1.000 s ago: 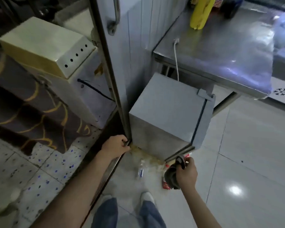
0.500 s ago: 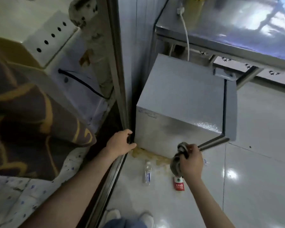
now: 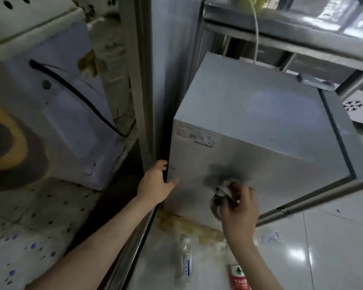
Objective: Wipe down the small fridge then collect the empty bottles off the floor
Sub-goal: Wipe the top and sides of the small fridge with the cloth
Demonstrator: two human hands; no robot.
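The small grey fridge (image 3: 258, 114) stands on the floor beside a metal door frame. My right hand (image 3: 239, 208) grips a bunched grey cloth (image 3: 220, 195) and presses it against the fridge's near side, low down. My left hand (image 3: 155, 183) rests open on the fridge's left front corner, thumb on the side panel and fingers round the edge. On the floor in front lie a clear empty bottle (image 3: 186, 260) with a blue label and a bottle with a red label (image 3: 238, 277), partly behind my right forearm.
A metal door frame (image 3: 142, 97) rises at the left of the fridge, with a white appliance (image 3: 57, 97) beyond it. A steel table (image 3: 302, 24) overhangs the fridge's back, a white cable (image 3: 256, 32) hanging from it. Yellowish stains mark the glossy tiles at the fridge's base.
My head has moved closer to the fridge. My right hand has lifted the cloth from the fridge's lower corner onto its side panel. My left hand stays at the left corner.
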